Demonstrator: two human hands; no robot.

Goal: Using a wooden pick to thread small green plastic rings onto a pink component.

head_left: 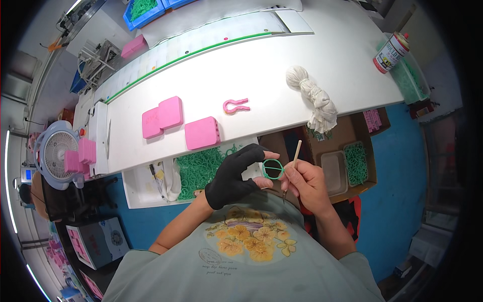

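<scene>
In front of my chest, my left hand [234, 173], in a black glove with bare fingertips, pinches a green ring [274, 178] with a thin bar across its middle. Thumb and forefinger grip the ring at its edge. My right hand [309, 183] is bare and closed around a thin tool with a pale wooden handle [297, 151]. The handle points up and a slim dark tip points down below the fingers. Right fingertips are close beside the ring; whether they touch it I cannot tell. Below the table edge, many green pieces [198, 171] fill a white drawer [151, 194].
On the white table [271, 60] lie pink blocks [201, 133], a pink horseshoe-shaped piece [236, 105] and a knotted white cloth [314, 95]. A spray can [391, 53] stands far right. A cardboard box [371, 176] with plastic tubs sits below right; a fan [58, 151] stands left.
</scene>
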